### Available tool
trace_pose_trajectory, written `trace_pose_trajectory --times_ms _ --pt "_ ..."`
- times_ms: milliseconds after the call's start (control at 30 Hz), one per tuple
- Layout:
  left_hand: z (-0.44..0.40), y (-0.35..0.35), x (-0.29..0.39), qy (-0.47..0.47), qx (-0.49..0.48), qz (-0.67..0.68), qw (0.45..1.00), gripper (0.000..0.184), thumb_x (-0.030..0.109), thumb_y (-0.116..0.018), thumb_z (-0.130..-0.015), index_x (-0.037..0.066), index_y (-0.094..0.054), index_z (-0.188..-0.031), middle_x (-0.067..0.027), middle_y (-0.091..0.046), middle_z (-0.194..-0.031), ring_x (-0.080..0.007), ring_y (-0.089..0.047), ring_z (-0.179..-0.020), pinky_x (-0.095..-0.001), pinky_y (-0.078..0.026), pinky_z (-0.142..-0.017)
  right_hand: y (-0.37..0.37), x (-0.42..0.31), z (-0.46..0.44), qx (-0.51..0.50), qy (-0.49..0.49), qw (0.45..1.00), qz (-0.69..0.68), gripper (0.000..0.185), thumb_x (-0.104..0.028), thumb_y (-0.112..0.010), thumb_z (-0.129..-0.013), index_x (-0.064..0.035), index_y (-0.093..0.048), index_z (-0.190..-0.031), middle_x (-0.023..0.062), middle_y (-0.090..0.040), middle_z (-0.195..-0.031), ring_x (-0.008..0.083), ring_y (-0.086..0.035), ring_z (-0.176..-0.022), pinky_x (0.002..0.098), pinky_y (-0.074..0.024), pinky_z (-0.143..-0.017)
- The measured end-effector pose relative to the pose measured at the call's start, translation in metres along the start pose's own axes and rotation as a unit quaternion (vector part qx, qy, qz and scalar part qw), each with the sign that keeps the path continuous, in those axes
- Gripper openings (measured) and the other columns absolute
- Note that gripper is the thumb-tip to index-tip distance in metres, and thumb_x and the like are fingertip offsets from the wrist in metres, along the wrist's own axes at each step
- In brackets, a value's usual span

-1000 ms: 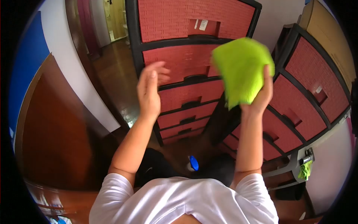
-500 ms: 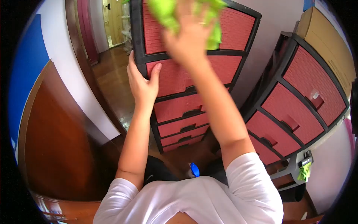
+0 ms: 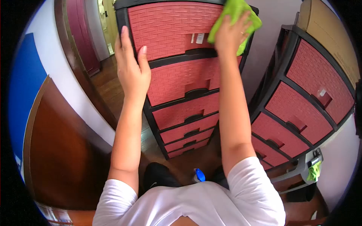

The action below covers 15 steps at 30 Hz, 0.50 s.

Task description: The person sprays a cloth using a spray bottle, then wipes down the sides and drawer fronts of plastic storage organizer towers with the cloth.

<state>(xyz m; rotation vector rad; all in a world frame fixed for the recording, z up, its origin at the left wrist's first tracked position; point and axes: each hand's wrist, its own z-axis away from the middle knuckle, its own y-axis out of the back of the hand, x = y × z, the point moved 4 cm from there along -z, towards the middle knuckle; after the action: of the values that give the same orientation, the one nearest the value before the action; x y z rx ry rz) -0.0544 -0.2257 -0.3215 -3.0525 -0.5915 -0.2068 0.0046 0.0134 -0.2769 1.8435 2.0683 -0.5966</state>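
A tall drawer cabinet (image 3: 169, 84) with a black frame and red woven-pattern fronts stands before me. My left hand (image 3: 132, 71) rests at its left front corner, thumb by the front and fingers stretched along the side. At the top drawer's right end, my right hand (image 3: 230, 37) presses a bright green cloth (image 3: 235, 9) against the front, fingers spread over it. A pale label (image 3: 200, 38) shows in the top drawer's handle recess. Part of the cloth's underside is hidden.
To the right stands a second red-and-black drawer cabinet (image 3: 298, 107) with a cardboard box (image 3: 332, 34) on top. Another green cloth (image 3: 314, 171) hangs below it. A bottle with a blue top (image 3: 200, 175) is near my legs. A brown wooden panel (image 3: 64, 147) is at left.
My right hand and the green cloth have moved right across the top drawer, uncovering its handle recess. My left hand stays at the corner, and the view has shifted slightly.
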Motion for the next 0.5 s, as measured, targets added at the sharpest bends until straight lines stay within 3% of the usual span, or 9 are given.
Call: trace_pose_trajectory --times_ms 33,67,167,233,300,333,367,433,500 --pt "0.001 0.001 -0.001 -0.014 0.015 -0.009 1.0 0.051 0.019 -0.048 -0.094 0.006 -0.03 -0.14 -0.0178 -0.039 -0.137 -0.0339 -0.037 -0.127 -0.0397 -0.029 -0.105 0.003 0.005 -0.008 0.045 -0.059 0.996 -0.058 0.058 -0.032 -0.037 -0.094 -0.0074 -0.021 -0.144 0.0214 -0.014 -0.149 0.0432 -0.011 -0.136 0.0557 -0.0062 -0.109" --pt "0.001 0.005 0.0 -0.036 0.03 -0.043 0.998 0.053 0.017 -0.052 -0.091 0.009 -0.033 -0.139 -0.0246 -0.042 -0.13 -0.041 -0.043 -0.12 -0.0419 -0.041 -0.095 -0.009 0.0 -0.01 0.014 -0.043 0.995 -0.084 0.057 -0.031 -0.039 -0.093 -0.0057 -0.025 -0.142 0.0229 -0.019 -0.147 0.0434 -0.014 -0.136 0.0573 -0.0084 -0.108" --pt "0.001 0.007 -0.005 -0.033 0.035 -0.046 0.998 0.052 0.018 -0.05 -0.092 0.008 -0.032 -0.14 -0.0236 -0.042 -0.131 -0.0409 -0.043 -0.119 -0.0416 -0.04 -0.095 -0.043 -0.104 0.037 -0.081 0.297 0.951 0.025 0.052 -0.03 -0.052 -0.08 -0.0098 -0.051 -0.128 0.0209 -0.042 -0.135 0.0402 -0.03 -0.131 0.0632 -0.0146 -0.104" --pt "0.002 0.003 -0.013 -0.017 -0.004 -0.011 1.0 0.054 0.016 -0.051 -0.091 0.009 -0.03 -0.141 -0.0231 -0.035 -0.137 -0.0407 -0.041 -0.121 -0.0422 -0.039 -0.096 -0.046 -0.147 0.076 -0.091 0.39 0.901 -0.168 0.05 -0.031 -0.054 -0.078 -0.0201 -0.054 -0.126 0.0126 -0.045 -0.135 0.037 -0.032 -0.131 0.0614 -0.014 -0.106" --pt "0.002 0.005 -0.006 -0.009 0.001 -0.025 1.0 0.054 0.017 -0.051 -0.092 0.008 -0.03 -0.141 -0.0235 -0.032 -0.138 -0.0412 -0.042 -0.121 -0.043 -0.04 -0.096 -0.049 -0.131 0.057 -0.111 0.413 0.894 -0.133 0.05 -0.032 -0.054 -0.077 -0.0297 -0.052 -0.127 0.0062 -0.047 -0.134 0.034 -0.031 -0.132 0.0605 -0.0126 -0.107" --pt "0.001 0.005 -0.003 -0.009 0.0 -0.022 1.0 0.053 0.018 -0.05 -0.093 0.008 -0.029 -0.141 -0.0238 -0.033 -0.137 -0.0413 -0.042 -0.121 -0.0432 -0.04 -0.096 -0.04 -0.112 0.04 -0.011 0.413 0.909 -0.056 0.048 -0.031 -0.052 -0.079 -0.0213 -0.053 -0.126 0.011 -0.047 -0.133 0.0322 -0.034 -0.13 0.0573 -0.0191 -0.106" --pt "0.001 0.006 -0.002 -0.009 -0.001 -0.021 1.0 0.053 0.018 -0.05 -0.093 0.008 -0.029 -0.141 -0.0242 -0.034 -0.136 -0.0413 -0.042 -0.12 -0.0435 -0.04 -0.095 -0.029 -0.083 0.018 -0.078 0.33 0.941 -0.01 0.043 -0.029 -0.049 -0.082 -0.011 -0.054 -0.121 0.0172 -0.05 -0.126 0.0343 -0.043 -0.121 0.0543 -0.0307 -0.099" --pt "0.005 0.007 -0.003 -0.006 -0.005 -0.014 1.0 0.053 0.019 -0.048 -0.094 0.006 -0.028 -0.141 -0.0222 -0.035 -0.137 -0.0386 -0.039 -0.124 -0.0424 -0.036 -0.099 -0.022 0.037 -0.042 0.018 0.317 0.899 0.301 0.034 -0.027 -0.052 -0.086 -0.0015 -0.057 -0.107 0.0187 -0.06 -0.098 0.0337 -0.055 -0.096 0.0477 -0.0403 -0.086" --pt "0.007 0.004 -0.003 -0.004 -0.008 -0.002 1.0 0.052 0.02 -0.045 -0.096 0.003 -0.026 -0.142 -0.0175 -0.033 -0.142 -0.0328 -0.033 -0.13 -0.0398 -0.027 -0.106 0.016 0.097 -0.078 -0.011 0.044 0.999 0.002 0.044 -0.027 -0.043 -0.091 0.004 -0.045 -0.123 0.0292 -0.045 -0.124 0.0437 -0.041 -0.115 0.046 -0.0308 -0.1"
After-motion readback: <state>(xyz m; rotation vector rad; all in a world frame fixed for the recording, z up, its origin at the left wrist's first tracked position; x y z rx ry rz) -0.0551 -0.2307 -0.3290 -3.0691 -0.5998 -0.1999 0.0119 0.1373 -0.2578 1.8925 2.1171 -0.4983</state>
